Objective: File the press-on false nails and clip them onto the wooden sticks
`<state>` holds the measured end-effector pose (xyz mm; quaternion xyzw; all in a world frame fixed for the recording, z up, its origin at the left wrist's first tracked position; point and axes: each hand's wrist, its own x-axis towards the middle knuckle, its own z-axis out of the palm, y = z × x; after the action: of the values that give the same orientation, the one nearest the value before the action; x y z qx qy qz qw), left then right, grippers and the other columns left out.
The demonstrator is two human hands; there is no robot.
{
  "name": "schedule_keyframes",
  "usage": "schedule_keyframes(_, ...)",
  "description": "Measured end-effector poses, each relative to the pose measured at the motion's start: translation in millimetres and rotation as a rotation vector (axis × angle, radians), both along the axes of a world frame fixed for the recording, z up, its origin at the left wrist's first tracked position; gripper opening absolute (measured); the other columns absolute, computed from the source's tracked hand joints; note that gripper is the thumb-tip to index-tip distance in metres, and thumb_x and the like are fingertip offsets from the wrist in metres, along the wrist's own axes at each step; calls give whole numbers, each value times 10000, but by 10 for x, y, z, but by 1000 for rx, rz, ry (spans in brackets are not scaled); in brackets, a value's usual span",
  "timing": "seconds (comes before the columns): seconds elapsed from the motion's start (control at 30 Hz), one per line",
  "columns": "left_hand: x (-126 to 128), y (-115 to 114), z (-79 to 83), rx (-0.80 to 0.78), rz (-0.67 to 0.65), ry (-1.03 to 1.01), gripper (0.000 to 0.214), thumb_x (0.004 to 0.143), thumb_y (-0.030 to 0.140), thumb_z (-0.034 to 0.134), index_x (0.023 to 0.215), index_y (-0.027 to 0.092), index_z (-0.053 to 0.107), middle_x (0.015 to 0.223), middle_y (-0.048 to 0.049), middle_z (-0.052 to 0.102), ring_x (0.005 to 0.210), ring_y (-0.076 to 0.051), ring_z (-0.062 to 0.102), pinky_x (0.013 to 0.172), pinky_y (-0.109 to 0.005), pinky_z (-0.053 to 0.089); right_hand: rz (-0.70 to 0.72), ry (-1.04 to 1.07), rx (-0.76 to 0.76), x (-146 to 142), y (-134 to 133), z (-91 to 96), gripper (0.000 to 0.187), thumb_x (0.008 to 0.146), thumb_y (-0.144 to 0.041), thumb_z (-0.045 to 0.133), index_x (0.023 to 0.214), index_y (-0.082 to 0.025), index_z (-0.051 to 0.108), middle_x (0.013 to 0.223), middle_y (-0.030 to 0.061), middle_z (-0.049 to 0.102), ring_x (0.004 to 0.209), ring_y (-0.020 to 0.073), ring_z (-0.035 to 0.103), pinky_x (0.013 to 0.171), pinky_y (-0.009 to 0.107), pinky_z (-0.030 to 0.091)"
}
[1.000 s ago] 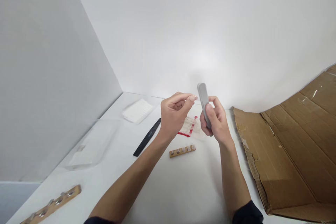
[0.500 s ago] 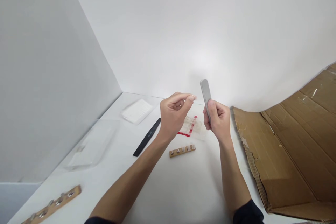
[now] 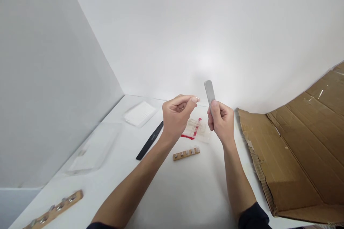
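Note:
My right hand [image 3: 220, 120] is closed around the lower part of a grey nail file [image 3: 209, 93], which stands nearly upright above the table. My left hand [image 3: 176, 116] is raised just left of it, thumb and forefinger pinched on a tiny pale piece I cannot make out. Below both hands lies a clear bag with red print [image 3: 196, 128]. A short wooden strip with small nail tips [image 3: 186, 153] rests in front of the bag.
A black nail file [image 3: 150, 140] lies left of the hands. A white pad [image 3: 139, 113] and a clear plastic tray [image 3: 94, 146] sit along the left wall. Another wooden strip [image 3: 53, 210] is at the near left. Flattened cardboard [image 3: 298, 157] covers the right side.
My right hand turned and shifted slightly right, bringing the grey file more upright and away from my left fingertips. My left hand has barely moved.

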<state>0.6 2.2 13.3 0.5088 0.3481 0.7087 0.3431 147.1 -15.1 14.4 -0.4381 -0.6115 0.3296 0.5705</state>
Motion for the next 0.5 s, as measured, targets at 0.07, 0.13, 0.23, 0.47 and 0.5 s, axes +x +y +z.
schedule_keyframes(0.07,0,4,7,-14,-23,-12,160,852,306,786,729,204,796,626,-10,685,538,-104,560,421,-241,346,80,-38,4,3,-3,-2,539,1029,-651,556,696,-228,551,473,-51,455,368,106,386,406,270,303)
schedule_keyframes(0.13,2,7,9,-27,-36,-28,163,844,301,789,715,201,788,607,-7,672,525,-100,546,413,-237,335,101,-80,3,0,-3,-8,545,1034,-646,550,689,-225,548,489,-46,453,394,107,389,423,269,310)
schedule_keyframes(0.23,12,15,0,-54,-38,-53,125,835,291,788,753,198,808,612,-2,673,477,-78,487,389,-232,302,-34,-65,27,-12,4,-24,543,1022,-661,563,692,-230,531,518,-43,443,437,117,402,435,268,309)
schedule_keyframes(0.47,37,70,-36,-153,-80,-134,163,819,298,790,698,189,787,522,27,579,411,-51,377,368,-221,271,-58,-139,56,-46,22,-69,522,1055,-613,528,699,-231,514,536,-43,425,471,120,397,467,270,314)
schedule_keyframes(0.5,37,74,-36,-161,-72,-145,147,814,300,793,718,189,798,550,20,605,416,-49,385,368,-217,273,-94,-129,63,-51,26,-77,519,1055,-612,526,701,-233,510,538,-44,424,474,121,398,463,269,307)
